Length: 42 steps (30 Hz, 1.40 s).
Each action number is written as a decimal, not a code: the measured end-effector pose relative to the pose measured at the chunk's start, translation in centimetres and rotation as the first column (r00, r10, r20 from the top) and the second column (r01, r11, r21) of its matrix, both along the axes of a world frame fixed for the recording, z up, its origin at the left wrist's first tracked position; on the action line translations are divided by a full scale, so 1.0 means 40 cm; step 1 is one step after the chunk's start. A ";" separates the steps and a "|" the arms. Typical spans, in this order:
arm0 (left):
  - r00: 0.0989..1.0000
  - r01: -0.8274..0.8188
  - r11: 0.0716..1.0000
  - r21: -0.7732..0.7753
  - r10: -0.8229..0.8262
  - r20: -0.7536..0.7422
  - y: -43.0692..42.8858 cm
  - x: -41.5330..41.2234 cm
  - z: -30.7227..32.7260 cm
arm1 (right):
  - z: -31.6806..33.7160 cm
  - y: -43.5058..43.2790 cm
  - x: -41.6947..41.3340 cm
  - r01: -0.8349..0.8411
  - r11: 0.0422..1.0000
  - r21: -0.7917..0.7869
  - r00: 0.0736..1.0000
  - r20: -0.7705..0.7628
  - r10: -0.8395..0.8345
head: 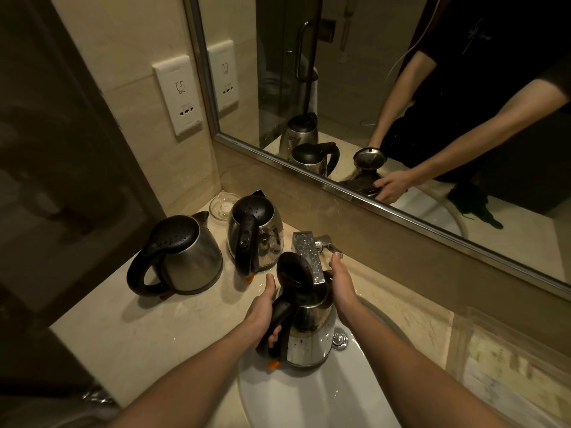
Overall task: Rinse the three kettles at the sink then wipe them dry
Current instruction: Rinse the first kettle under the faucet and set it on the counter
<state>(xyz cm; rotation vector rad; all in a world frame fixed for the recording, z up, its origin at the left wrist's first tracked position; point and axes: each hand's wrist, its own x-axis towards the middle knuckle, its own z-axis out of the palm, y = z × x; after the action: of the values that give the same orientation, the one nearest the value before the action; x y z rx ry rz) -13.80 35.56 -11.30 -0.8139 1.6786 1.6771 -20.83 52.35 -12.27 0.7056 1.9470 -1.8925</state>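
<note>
Beige stone bench (154, 335), mirror (370, 88) along far wall. Over the white sink (309, 396) our left hand (262, 313) grips the open kettle (312, 335) by its handle; right hand (341, 285) wraps its body.

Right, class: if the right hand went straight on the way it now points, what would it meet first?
Probably the tap lever, just beyond the tip of the right hand. Depth is unclear, so they may already touch.

Bare forearms (191, 378), a black short-sleeved top (500, 41) with faint chest marking (475, 35), thin white cable (411, 47).
</note>
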 end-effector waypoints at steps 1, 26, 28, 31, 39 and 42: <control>1.000 0.001 1.000 -0.001 -0.001 0.002 0.000 0.000 0.001 | -0.002 -0.001 0.000 0.007 1.000 -0.004 1.000 0.002 -0.007; 1.000 0.019 1.000 0.001 -0.019 0.005 -0.005 -0.011 0.013 | 0.001 0.006 -0.005 0.016 1.000 0.002 1.000 0.011 -0.016; 1.000 0.020 1.000 -0.002 -0.020 0.001 -0.005 -0.010 0.016 | 0.002 0.005 -0.003 0.013 1.000 0.006 1.000 0.013 -0.013; 1.000 0.023 1.000 -0.004 -0.023 -0.006 -0.006 -0.008 0.020 | 0.002 0.003 -0.003 0.021 1.000 0.004 1.000 -0.001 -0.021; 1.000 0.008 1.000 -0.020 -0.008 -0.011 -0.004 -0.009 0.022 | 0.013 -0.003 0.002 0.026 1.000 0.005 1.000 -0.004 -0.026; 1.000 0.014 1.000 -0.015 -0.014 -0.009 -0.005 -0.009 0.019 | 0.019 -0.003 0.002 0.016 1.000 0.003 1.000 -0.002 -0.016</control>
<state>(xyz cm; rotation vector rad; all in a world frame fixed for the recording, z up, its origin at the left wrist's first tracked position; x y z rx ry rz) -14.16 35.37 -10.52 -0.8015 1.7012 1.6627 -20.73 52.23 -11.52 0.7227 1.9514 -1.9011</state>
